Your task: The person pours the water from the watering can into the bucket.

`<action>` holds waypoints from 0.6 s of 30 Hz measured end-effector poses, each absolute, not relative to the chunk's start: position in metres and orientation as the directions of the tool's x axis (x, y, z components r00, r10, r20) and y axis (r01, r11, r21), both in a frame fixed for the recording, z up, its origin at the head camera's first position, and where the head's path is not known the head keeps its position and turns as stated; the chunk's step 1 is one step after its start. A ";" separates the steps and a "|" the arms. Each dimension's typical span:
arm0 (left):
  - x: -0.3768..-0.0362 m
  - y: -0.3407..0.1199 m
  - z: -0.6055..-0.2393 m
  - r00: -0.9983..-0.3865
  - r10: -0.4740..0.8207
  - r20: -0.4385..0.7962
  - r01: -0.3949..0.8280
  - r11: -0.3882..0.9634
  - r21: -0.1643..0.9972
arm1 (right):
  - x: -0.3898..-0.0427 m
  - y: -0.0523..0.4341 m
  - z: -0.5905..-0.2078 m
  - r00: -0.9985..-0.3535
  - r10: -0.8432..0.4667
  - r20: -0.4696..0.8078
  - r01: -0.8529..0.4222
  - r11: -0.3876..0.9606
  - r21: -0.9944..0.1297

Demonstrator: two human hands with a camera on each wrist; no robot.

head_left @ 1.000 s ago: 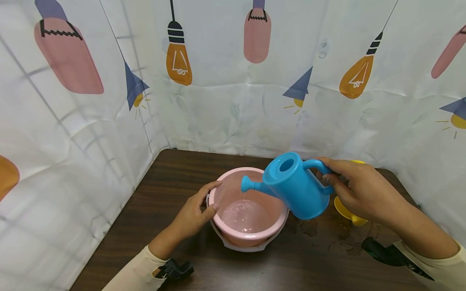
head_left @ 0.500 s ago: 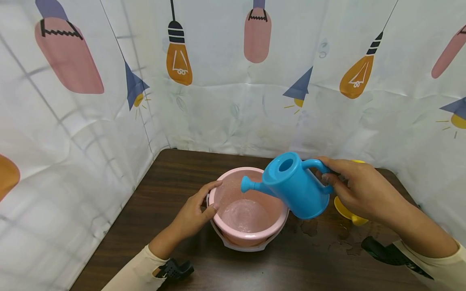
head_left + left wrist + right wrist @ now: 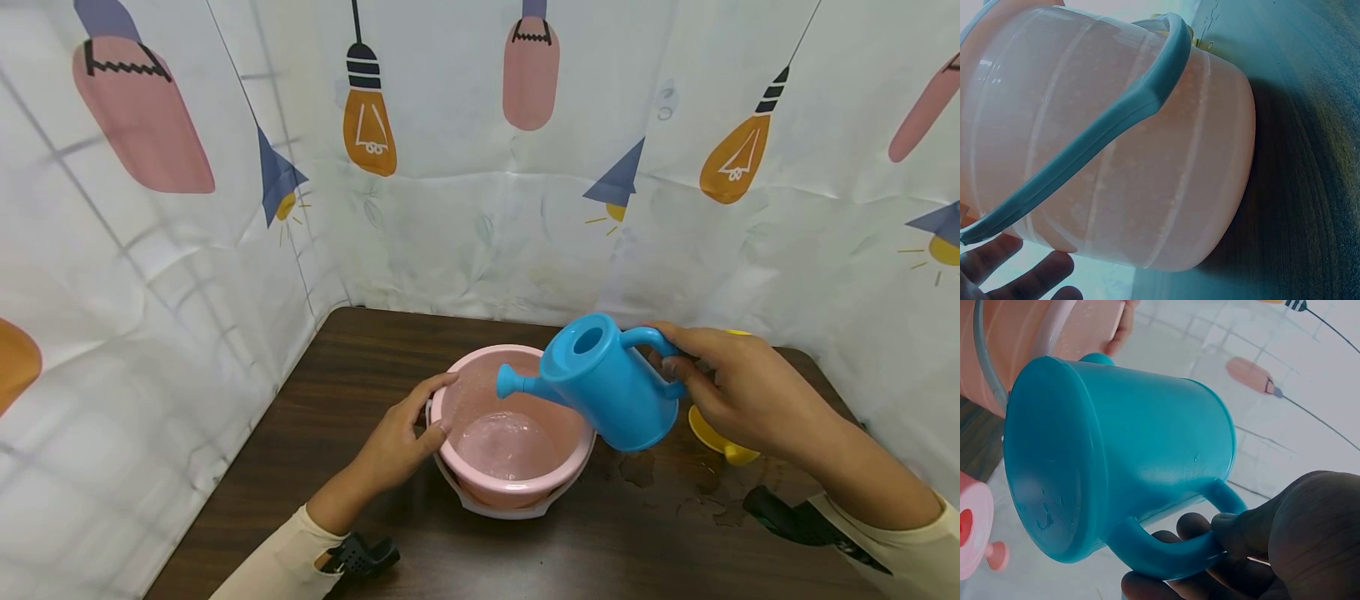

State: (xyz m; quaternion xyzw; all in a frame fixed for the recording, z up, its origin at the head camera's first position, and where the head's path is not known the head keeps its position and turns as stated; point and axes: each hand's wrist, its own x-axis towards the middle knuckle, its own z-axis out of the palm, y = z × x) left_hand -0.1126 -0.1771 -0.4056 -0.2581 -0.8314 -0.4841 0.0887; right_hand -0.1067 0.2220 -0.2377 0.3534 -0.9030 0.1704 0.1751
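Blue watering can (image 3: 609, 383), gripped by its handle in the right hand (image 3: 738, 396), tilts over the pink bucket (image 3: 510, 433); left hand (image 3: 397, 442) rests relaxed against its left rim

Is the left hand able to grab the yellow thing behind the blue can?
Probably not easily. The left hand rests on the near rim of the pink bucket, and the bucket, the blue can and the right hand all stand between it and the yellow thing.
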 end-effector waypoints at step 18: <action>-0.113 -0.177 -0.406 -0.845 0.344 0.410 0.526 0.389 0.756 | -0.109 0.222 -0.238 -0.683 -0.580 0.444 -0.701 0.691 -0.177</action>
